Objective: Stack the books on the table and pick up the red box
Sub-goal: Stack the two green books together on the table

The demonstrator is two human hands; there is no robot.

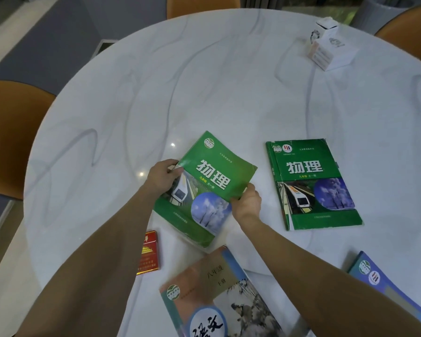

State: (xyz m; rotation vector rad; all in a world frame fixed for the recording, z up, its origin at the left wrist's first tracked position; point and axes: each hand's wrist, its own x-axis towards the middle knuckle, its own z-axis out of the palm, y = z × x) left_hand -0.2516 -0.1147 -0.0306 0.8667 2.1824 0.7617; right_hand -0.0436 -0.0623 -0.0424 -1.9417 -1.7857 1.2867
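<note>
Nearest the camera, at 6 o'clock, lies a flat paperback with a beige and blue cover and an ink-wash picture [219, 295], its lower edge cut off by the frame. Four books show in all, all thin, glossy softcovers. At 8 o'clock sits the one small red cardboard box with gold print [148, 254], rectangular, flat on the table, partly hidden by the left forearm. At centre, the tilted green paperback with a train photo [204, 188] is gripped at both sides: the left hand [162, 177] pinches its left edge, the right hand [247, 203] clamps its right edge, and its far end seems raised. At 3 o'clock a second green paperback of the same design [312, 184] lies flat, well apart. At 4 o'clock a blue-covered paperback [384, 285] runs off the frame. One white folded paper box [331, 47] stands at 1 o'clock. Underneath is a round white table of grey-veined polished marble [204, 81], with three orange chair backs around its rim.
</note>
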